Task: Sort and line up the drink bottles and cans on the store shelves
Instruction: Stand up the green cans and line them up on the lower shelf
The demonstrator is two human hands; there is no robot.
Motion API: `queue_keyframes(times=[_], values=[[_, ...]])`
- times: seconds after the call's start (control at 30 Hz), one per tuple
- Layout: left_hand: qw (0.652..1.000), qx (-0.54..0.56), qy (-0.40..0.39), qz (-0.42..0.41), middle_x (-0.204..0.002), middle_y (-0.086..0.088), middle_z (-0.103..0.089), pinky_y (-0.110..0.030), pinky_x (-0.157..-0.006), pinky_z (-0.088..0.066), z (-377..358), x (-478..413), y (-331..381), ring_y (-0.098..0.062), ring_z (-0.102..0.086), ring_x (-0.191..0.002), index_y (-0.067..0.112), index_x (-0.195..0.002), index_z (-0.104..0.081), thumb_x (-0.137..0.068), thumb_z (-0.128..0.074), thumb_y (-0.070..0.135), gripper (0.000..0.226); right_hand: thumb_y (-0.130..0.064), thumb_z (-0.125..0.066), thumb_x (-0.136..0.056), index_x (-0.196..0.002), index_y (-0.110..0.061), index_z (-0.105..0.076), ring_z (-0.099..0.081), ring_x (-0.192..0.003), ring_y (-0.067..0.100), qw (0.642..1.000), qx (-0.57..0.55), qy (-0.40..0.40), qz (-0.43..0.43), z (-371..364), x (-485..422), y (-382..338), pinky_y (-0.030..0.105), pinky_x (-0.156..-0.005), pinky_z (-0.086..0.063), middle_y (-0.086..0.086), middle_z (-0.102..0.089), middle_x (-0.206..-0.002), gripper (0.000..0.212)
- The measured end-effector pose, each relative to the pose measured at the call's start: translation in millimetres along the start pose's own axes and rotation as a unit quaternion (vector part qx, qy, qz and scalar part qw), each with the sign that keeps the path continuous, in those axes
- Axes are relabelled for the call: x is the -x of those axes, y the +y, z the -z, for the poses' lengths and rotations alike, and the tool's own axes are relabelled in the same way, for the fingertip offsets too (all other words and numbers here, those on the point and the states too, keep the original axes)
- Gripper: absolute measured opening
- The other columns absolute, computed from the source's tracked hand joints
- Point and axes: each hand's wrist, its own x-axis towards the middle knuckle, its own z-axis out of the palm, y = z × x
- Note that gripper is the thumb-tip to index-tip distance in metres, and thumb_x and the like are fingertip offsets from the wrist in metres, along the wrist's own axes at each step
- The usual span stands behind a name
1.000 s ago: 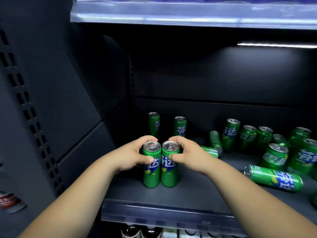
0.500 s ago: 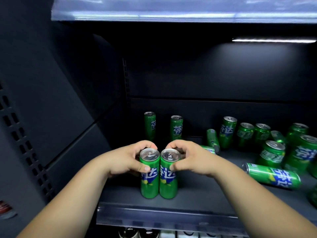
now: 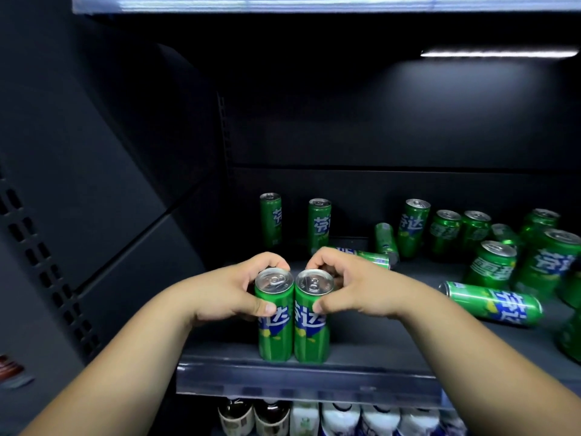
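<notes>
dark shelf front: cans within fingers

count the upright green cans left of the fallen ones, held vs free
held cans: 2, left front can in the left hand grip, right front can in the right hand grip
free upright cans behind: 2, back left can, back right can
total: 4

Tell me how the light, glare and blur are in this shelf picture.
Head view: a light strip at upper right brightens the back panel, the left wall is dark; the lids of the left front can and right front can glint; cans at the right edge look soft and stretched by the wide lens.
</notes>
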Motion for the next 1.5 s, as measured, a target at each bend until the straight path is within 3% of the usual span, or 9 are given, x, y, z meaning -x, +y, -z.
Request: queue_keyframes(times=[0.27,0.43,0.57,0.67,0.8,1.0,1.17,1.3,1.5], values=[[0.998,-0.064,-0.001,-0.006,-0.109,-0.014,-0.065,-0.043,-0.089,-0.051,5,-4,9,-0.018,-0.061,-0.099,0.012,-0.122,-0.052,-0.075,-0.08,0.013,0.055,-0.028,-0.084,-0.072,-0.11,-0.02,-0.061,-0.062,-0.096,0.014,1.0,-0.01,0.001,0.018,2,6,1,0.047,-0.092,-0.052,0.014,-0.069,-0.112,0.045],[0.995,-0.079,0.064,-0.021,-0.122,-0.004,-0.063,-0.023,-0.088,-0.051,10,-17,19,-0.007,-0.062,-0.106,0.02,-0.123,-0.058,-0.066,-0.078,0.043,0.064,-0.05,-0.078,-0.073,-0.106,-0.024,-0.069,-0.059,-0.086,0.006,1.0,-0.003,0.029,0.004,12,-2,-3,0.031,-0.082,-0.048,-0.004,-0.069,-0.094,0.043],[0.985,-0.104,0.135,-0.039,-0.112,-0.003,-0.067,-0.019,-0.08,-0.051,17,-42,23,-0.001,-0.063,-0.096,0.016,-0.116,-0.063,-0.08,-0.078,0.03,0.041,-0.038,-0.078,-0.08,-0.104,-0.024,-0.067,-0.056,-0.078,0.009,0.998,-0.013,0.062,-0.019,31,-15,-4,0.029,-0.072,-0.048,-0.004,-0.064,-0.087,0.03],[0.969,-0.127,0.211,-0.036,-0.101,0.003,-0.068,-0.02,-0.074,-0.049,28,-64,22,-0.005,-0.063,-0.09,0.022,-0.108,-0.065,-0.086,-0.075,0.029,0.025,-0.024,-0.08,-0.084,-0.103,-0.021,-0.067,-0.058,-0.08,0.007,0.996,0.017,0.082,-0.02,48,-30,2,0.023,-0.072,-0.049,-0.002,-0.066,-0.09,0.024],[0.942,-0.195,0.272,-0.024,-0.104,0.003,-0.071,-0.032,-0.087,-0.055,46,-90,17,-0.015,-0.068,-0.098,0.031,-0.102,-0.065,-0.06,-0.073,0.062,0.052,-0.027,-0.083,-0.08,-0.106,-0.023,-0.067,-0.066,-0.093,0.012,0.985,0.122,0.119,-0.032,72,-58,18,0.033,-0.087,-0.054,0.0,-0.071,-0.102,0.031],[0.908,-0.267,0.322,0.02,-0.113,0.0,-0.064,-0.037,-0.094,-0.052,81,-133,5,-0.017,-0.063,-0.099,0.03,-0.108,-0.058,-0.079,-0.081,0.029,0.037,-0.055,-0.078,-0.063,-0.107,-0.034,-0.064,-0.064,-0.104,0.012,0.967,0.189,0.16,-0.063,103,-99,36,0.038,-0.097,-0.052,-0.008,-0.066,-0.113,0.05],[0.883,-0.35,0.312,0.036,-0.129,0.004,-0.05,-0.032,-0.102,-0.045,100,-160,-5,-0.015,-0.053,-0.116,0.03,-0.13,-0.053,-0.082,-0.077,0.034,0.054,-0.043,-0.08,-0.076,-0.132,-0.034,-0.058,-0.054,-0.122,0.013,0.947,0.269,0.174,-0.024,121,-127,42,0.026,-0.104,-0.042,-0.005,-0.054,-0.129,0.061],[0.862,-0.394,0.318,0.027,-0.138,0.0,-0.044,-0.028,-0.105,-0.04,110,-178,-14,-0.019,-0.048,-0.127,0.027,-0.141,-0.048,-0.08,-0.078,0.032,0.069,-0.036,-0.079,-0.08,-0.148,-0.029,-0.045,-0.043,-0.138,0.018,0.936,0.312,0.162,-0.031,125,-147,51,0.029,-0.115,-0.035,0.002,-0.042,-0.15,0.076],[0.871,-0.367,0.325,0.042,-0.142,-0.003,-0.044,-0.032,-0.107,-0.041,123,-199,-22,-0.021,-0.048,-0.129,0.026,-0.145,-0.044,-0.083,-0.076,0.027,0.069,-0.018,-0.07,-0.089,-0.156,-0.025,-0.031,-0.034,-0.146,0.023,0.933,0.336,0.119,-0.041,132,-164,56,0.022,-0.114,-0.027,0.005,-0.028,-0.161,0.077]])
